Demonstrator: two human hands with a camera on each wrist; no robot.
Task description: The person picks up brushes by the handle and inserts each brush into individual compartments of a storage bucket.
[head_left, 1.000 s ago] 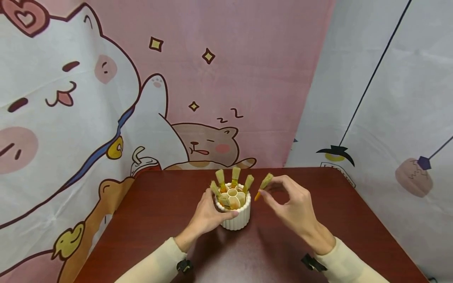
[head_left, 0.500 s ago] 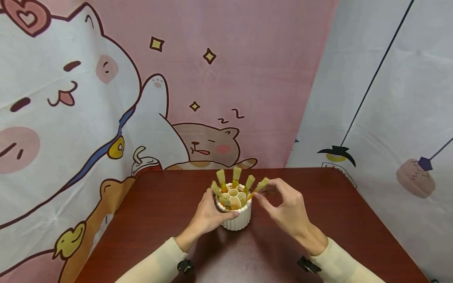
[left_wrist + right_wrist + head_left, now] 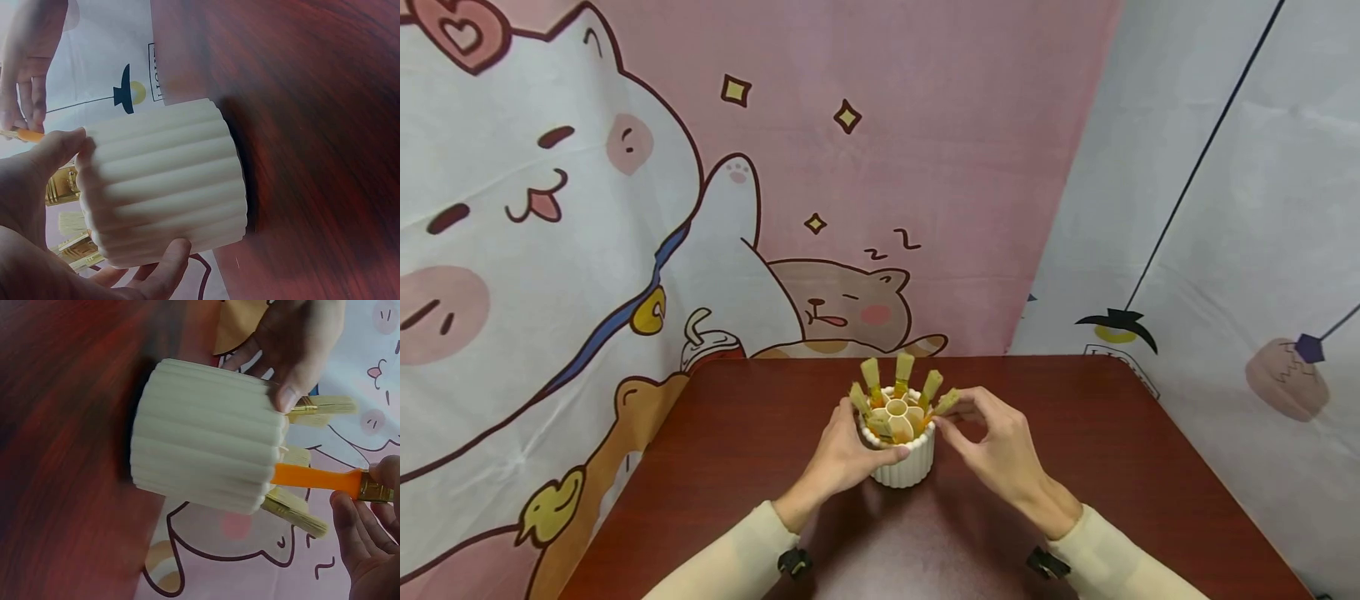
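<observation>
A white ribbed brush holder (image 3: 904,468) stands upright on the table, its top split into petal-shaped compartments. Several paintbrushes (image 3: 904,372) lean outward in it, bristles up. My left hand (image 3: 842,454) grips the holder from its left side, thumb across the near rim. On the other side my right hand (image 3: 1000,446) pinches one more paintbrush (image 3: 320,479) near its metal collar. That brush has an orange handle, tilted, with its lower end inside the holder's right rim in the right wrist view. How deep the handle reaches is hidden by the wall.
The dark red-brown table (image 3: 737,433) extends around the holder. Behind it hangs a cloth backdrop (image 3: 970,167) with cartoon animals, and a pale cloth (image 3: 1210,208) hangs on the right. Dark wrist straps (image 3: 1048,563) sit on both cream sleeves.
My right hand has moved left and slightly down, bringing its paintbrush from beside the holder to inside the right rim. The left hand keeps its grip on the holder.
</observation>
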